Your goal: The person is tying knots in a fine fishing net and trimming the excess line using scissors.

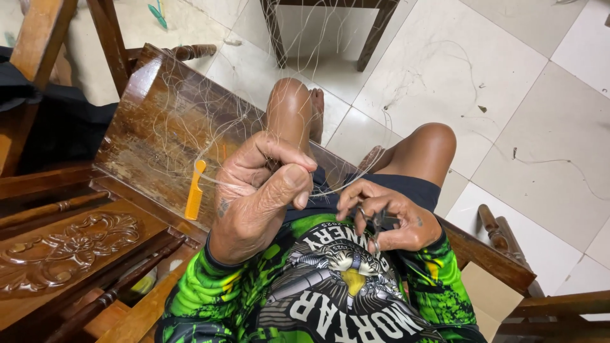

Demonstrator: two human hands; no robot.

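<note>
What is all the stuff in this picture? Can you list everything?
fishing net: one, thin pale threads, draped over the wooden seat and running to the hands
comb: one, orange, lying on the wooden seat
small tool: one, dark metal, in the right hand; kind unclear
wooden seat: one, brown, worn, left of the knees
carved wooden furniture: brown, lower left
chair legs: dark wood, top centre
tiled floor: pale, right and top
left hand: one, fingers pinching the net threads
right hand: one, holding the small tool
knees: two, bare, centre
</note>
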